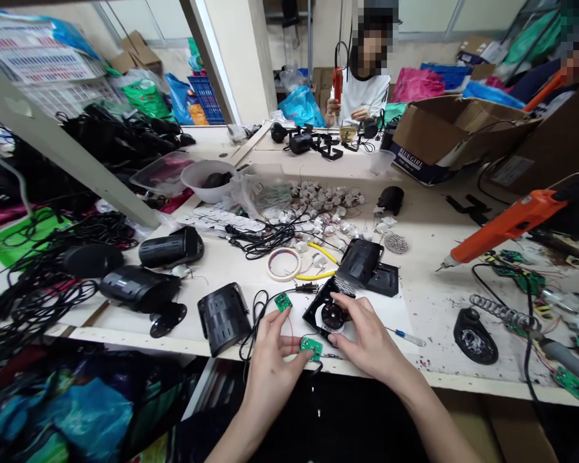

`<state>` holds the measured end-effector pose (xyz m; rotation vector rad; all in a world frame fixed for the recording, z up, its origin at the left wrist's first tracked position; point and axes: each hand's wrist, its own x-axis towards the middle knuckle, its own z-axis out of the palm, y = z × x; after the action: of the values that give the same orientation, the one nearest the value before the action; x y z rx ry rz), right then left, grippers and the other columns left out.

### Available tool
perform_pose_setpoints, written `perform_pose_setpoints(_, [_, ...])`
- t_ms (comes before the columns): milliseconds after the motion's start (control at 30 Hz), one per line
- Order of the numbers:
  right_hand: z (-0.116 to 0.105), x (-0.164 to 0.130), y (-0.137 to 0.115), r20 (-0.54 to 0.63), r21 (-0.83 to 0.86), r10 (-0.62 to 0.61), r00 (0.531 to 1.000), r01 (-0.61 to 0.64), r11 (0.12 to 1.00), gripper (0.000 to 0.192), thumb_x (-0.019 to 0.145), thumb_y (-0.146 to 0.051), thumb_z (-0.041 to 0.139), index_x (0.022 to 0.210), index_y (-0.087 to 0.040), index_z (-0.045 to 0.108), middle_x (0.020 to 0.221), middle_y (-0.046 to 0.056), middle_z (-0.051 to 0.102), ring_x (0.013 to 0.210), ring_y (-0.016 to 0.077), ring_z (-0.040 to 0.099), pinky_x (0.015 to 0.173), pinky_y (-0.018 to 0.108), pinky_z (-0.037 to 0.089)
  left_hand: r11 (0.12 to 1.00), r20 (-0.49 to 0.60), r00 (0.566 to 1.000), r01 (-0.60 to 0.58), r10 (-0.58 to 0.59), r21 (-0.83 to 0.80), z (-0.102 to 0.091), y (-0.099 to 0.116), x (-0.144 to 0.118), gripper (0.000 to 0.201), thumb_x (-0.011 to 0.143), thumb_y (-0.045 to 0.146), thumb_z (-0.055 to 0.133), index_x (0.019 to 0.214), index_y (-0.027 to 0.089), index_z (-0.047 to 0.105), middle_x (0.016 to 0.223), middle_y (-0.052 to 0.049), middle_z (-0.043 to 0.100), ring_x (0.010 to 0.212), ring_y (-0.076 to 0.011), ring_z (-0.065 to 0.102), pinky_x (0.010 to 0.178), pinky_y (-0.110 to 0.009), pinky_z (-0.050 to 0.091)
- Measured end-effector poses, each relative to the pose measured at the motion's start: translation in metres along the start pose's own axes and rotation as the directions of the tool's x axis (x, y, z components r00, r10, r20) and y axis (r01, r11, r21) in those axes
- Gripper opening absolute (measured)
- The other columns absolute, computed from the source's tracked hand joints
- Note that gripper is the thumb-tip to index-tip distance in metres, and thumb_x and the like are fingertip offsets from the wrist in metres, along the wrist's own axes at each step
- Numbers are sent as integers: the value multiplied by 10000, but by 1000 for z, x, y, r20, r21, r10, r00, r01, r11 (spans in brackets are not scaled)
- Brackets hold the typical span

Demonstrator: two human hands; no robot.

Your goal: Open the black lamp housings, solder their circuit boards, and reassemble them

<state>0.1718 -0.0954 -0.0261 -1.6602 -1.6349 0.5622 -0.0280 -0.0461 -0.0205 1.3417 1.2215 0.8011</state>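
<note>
Holding two small green rectangular circuit boards (311,348) in left hand (273,350), gripping open black plastic housing (318,303) with right hand (369,331), near centre. Apparently wired already; not yet seated inside.

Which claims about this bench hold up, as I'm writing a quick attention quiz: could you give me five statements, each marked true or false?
1. The left hand holds two green circuit boards. True.
2. The right hand is holding the tape roll. False: the right hand holds an open black housing.
3. The tape roll lies to the left of the heap of small metal pieces. True.
4. The co-worker across the bench holds a blue tool. False: the co-worker holds an orange tool.
5. A small screwdriver lies on the bench. True.
</note>
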Motion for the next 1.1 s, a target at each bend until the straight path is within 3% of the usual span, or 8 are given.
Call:
perform_pose_setpoints(133, [-1,2,-4,-70,47,33,997,-30,998,512,801,-204,644,1297,-213,516,1167,106,636,1063,266,626,926,451,543,999,-30,999,-23,22,-37,3,-1,2,632,629,169,825,1231,205,638,1318,-113,482,720,-140,677,689,-302,617])
perform_pose_setpoints(267, [-3,7,-16,-143,75,-5,990,16,997,504,820,-199,614,1302,-228,469,1233,93,631,1092,247,641,962,427,538,999,21,999,-31,32,-30,4,-2,3,609,707,161,739,1293,239,589,1334,-97,457,680,-99,661,690,-286,594])
perform_pose_setpoints(500, [-9,31,-44,-184,40,-142,973,152,988,478,847,-173,581,1302,-228,444,1181,89,631,1075,232,638,951,405,549,941,-23,1000,-10,2,-338,4,8,3,624,685,188,753,1289,255,615,1331,-94,469,622,-51,559,595,-236,522])
perform_pose_setpoints(600, [-13,46,-53,-208,18,-184,961,191,981,432,851,-177,584,1263,-221,465,1161,95,620,1077,238,628,957,413,543,851,79,993,120,-92,-511,-8,14,7,666,658,177,798,1298,226,620,1053,-57,627,634,-66,538,622,-209,488])
perform_pose_setpoints(667, [-16,57,-58,-194,23,-212,958,221,975,420,849,-184,592,1250,-220,473,1172,97,616,1090,241,623,963,415,541,762,220,966,241,-132,-602,-17,17,11,726,636,171,822,1327,202,601,806,-18,647,646,-91,556,641,-202,477])
perform_pose_setpoints(733, [-18,67,-63,-167,32,-254,953,263,964,433,843,-183,599,1256,-224,474,1181,90,621,1087,235,627,963,409,542,672,343,930,336,-128,-660,-25,21,16,749,623,150,823,1336,189,597,724,-12,652,647,-105,579,656,-206,480])
perform_pose_setpoints(900, [-16,87,-70,-152,48,-301,941,311,949,436,844,-200,609,1261,-228,484,1210,94,627,1068,229,638,926,398,562,528,436,898,396,-55,-751,-30,19,28,643,636,117,791,1263,183,661,881,-49,716,657,-94,608,679,-190,492])
perform_pose_setpoints(1100, [-6,97,-73,-128,128,-258,958,274,953,408,830,-217,615,1222,-223,502,1153,85,650,1048,222,655,906,385,568,518,452,892,373,30,-770,-30,9,34,634,605,250,860,1214,179,697,1136,-91,697,598,-51,547,552,-146,441])
